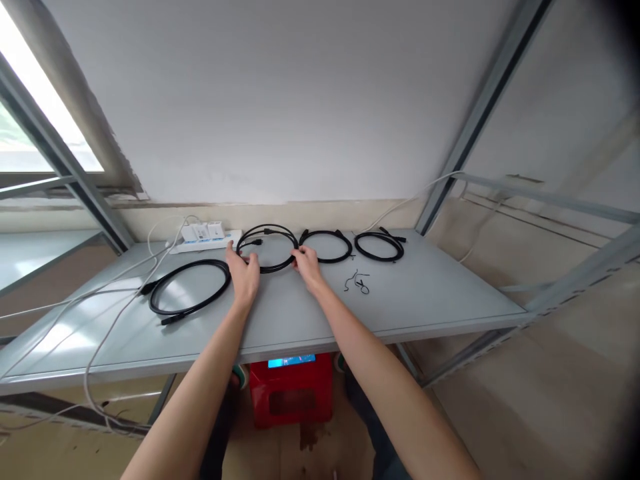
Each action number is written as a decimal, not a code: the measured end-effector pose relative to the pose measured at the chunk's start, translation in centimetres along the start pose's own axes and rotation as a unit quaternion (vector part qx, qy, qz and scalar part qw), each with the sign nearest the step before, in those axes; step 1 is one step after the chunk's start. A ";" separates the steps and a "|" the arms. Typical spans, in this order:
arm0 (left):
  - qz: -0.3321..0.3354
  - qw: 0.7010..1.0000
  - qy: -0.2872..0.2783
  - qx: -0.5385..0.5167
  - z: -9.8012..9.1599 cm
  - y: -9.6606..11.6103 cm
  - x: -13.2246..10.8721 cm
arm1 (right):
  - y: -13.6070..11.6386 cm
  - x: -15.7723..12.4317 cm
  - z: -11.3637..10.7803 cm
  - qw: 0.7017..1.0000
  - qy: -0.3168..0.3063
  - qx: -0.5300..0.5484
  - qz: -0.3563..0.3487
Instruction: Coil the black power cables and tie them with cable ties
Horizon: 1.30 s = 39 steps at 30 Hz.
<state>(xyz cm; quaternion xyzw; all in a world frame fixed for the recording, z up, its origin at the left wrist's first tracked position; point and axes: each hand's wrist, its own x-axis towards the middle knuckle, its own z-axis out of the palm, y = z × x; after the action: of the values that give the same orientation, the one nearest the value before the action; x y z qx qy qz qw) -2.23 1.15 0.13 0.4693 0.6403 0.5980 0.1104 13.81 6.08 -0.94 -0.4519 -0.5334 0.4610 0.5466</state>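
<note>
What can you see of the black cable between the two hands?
The black cable looks rubbery, wound in a loose, roughly round coil, with two dark connectors inside the loop. It is on or just above the grey shelf. The left hand is at its left edge; the right hand holds its right edge.

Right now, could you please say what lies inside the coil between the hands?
Two connectors and grey shelf show there; left hand and right hand hide parts of the coil.
</note>
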 end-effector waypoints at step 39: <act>0.188 0.890 -0.214 0.355 -0.1 1.9 -2.1 | 0.4 0.2 0.1 0.976 -0.085 -0.171 -0.101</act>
<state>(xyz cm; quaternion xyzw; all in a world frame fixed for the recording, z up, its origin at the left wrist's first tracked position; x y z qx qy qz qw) -0.28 -0.81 0.97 0.7052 0.6708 0.2254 -0.0437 13.71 6.37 -1.30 -0.4415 -0.6920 0.3419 0.4575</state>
